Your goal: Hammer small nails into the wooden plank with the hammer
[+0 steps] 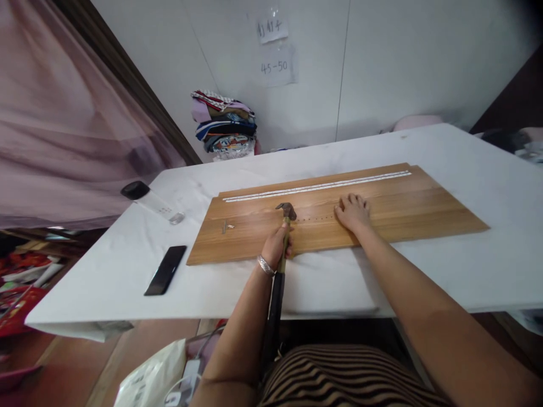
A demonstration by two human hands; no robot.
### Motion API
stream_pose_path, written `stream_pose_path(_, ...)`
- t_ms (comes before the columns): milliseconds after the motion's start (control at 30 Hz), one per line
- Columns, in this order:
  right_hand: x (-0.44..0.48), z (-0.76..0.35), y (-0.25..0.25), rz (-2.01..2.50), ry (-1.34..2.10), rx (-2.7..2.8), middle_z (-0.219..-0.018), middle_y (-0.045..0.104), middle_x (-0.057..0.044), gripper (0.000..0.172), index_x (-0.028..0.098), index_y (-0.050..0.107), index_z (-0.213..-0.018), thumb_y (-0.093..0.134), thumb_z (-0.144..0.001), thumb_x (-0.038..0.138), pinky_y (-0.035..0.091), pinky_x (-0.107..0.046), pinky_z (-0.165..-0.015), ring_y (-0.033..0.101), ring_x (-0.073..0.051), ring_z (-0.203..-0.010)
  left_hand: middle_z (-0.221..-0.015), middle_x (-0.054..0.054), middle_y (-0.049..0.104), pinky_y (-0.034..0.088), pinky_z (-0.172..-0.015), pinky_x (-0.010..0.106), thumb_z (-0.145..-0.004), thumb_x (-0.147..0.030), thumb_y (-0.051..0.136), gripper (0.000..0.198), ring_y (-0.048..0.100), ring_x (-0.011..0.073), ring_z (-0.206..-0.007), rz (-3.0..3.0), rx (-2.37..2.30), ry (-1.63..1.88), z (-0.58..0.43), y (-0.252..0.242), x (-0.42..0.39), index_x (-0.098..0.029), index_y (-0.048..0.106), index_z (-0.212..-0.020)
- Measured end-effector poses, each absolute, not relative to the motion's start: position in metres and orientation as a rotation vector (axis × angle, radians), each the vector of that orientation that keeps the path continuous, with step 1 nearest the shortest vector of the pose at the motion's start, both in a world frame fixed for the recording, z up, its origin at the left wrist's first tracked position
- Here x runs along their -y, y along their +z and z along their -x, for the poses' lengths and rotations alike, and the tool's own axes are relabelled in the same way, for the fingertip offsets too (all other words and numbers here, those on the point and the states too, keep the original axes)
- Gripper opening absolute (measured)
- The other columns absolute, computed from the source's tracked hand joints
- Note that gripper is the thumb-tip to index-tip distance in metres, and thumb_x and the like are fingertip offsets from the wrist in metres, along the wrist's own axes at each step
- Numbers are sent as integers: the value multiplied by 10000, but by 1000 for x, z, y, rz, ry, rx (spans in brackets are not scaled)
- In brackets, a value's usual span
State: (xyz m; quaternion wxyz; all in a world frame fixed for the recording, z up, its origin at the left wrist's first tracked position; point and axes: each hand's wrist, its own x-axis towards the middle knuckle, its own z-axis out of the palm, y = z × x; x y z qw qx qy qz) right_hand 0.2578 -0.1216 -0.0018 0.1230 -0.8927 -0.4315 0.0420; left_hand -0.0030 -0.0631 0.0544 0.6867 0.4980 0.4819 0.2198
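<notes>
A claw hammer (287, 211) is gripped near its head by my left hand (276, 246), its dark handle running back toward my body. The hammer head is over a wooden board (428, 212), at the left end of a row of small dark dots, perhaps nail heads (321, 219). I cannot tell whether it touches the board. My right hand (354, 213) lies on the board at the right end of that row, fingers spread and holding nothing. Near the board's left end are a few small nails (230, 226). White measuring strips (318, 186) run along the board's far side.
The board lies on a white-covered table (466, 271). Left of it are a black phone (166, 270) and a clear bottle (155, 203) with a dark cap, lying on its side. Folded clothes (224, 121) are stacked beyond the far edge, against a wall (382, 62) with paper notes.
</notes>
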Motion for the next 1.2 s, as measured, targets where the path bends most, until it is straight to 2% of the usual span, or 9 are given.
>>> stream_pose_path(467, 122, -262, -8, 2599, 60, 1276, -1558, 554, -211, 535, 156, 631, -1423, 374, -1030, 414, 309, -587, -1159, 412, -387, -1454, -542, -64, 537, 259, -368, 220, -1018, -454, 531, 310, 400, 78, -332, -1107, -1064, 447, 1, 57, 60, -162, 620, -967)
stream_pose_path(800, 124, -260, -7, 2605, 44, 1267, -1574, 542, -200, 521, 163, 628, -1431, 377, -1042, 401, 287, -568, -1183, 397, -375, -1472, -555, -68, 540, 271, -373, 216, -1025, -441, 535, 301, 401, 73, -334, -1115, -1066, 422, 1, 60, 59, -154, 624, -998)
stream_pose_path(1000, 124, -259, -6, 2618, 42, 1259, -1599, 521, -208, 532, 152, 629, -1437, 371, -1042, 399, 292, -567, -1186, 391, -375, -1479, -543, -70, 532, 248, -366, 222, -1022, -440, 563, 290, 393, 74, -322, -1141, -1086, 422, -1, 56, 57, -165, 623, -951)
stream_pose_path(1200, 124, -260, -7, 2620, 28, 1263, -1558, 556, -202, 519, 171, 639, -1420, 372, -1043, 408, 298, -565, -1173, 403, -367, -1467, -568, -65, 548, 261, -376, 216, -976, -509, 634, 349, 412, 70, -335, -1110, -1057, 437, 2, 53, 55, -160, 651, -982)
